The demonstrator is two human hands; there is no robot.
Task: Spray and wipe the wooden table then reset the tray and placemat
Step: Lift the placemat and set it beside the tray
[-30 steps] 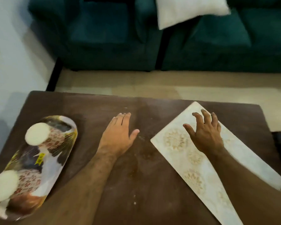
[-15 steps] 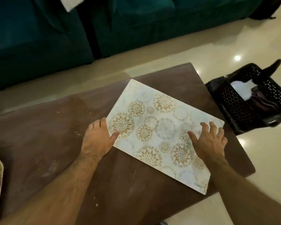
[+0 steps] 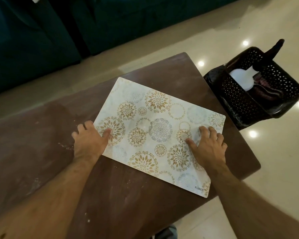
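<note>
A pale placemat (image 3: 155, 131) printed with gold and grey flower circles lies flat on the right half of the dark wooden table (image 3: 41, 144). My left hand (image 3: 89, 140) rests at the mat's left edge, thumb on top of it and fingers on the wood beside it. My right hand (image 3: 208, 145) lies flat on the mat near its right end, fingers spread. White crumbs and dusty smears mark the wood to the left and front. The tray is out of view.
A black perforated basket (image 3: 259, 94) stands on the cream floor just beyond the table's right corner, with a white bottle and a dark cloth inside. A dark teal sofa (image 3: 41, 31) runs along the far side.
The view has swung right, away from the patterned tray. My left hand has moved from the bare wood onto the mat's left edge. The mat has turned slightly and now lies squarer to me.
</note>
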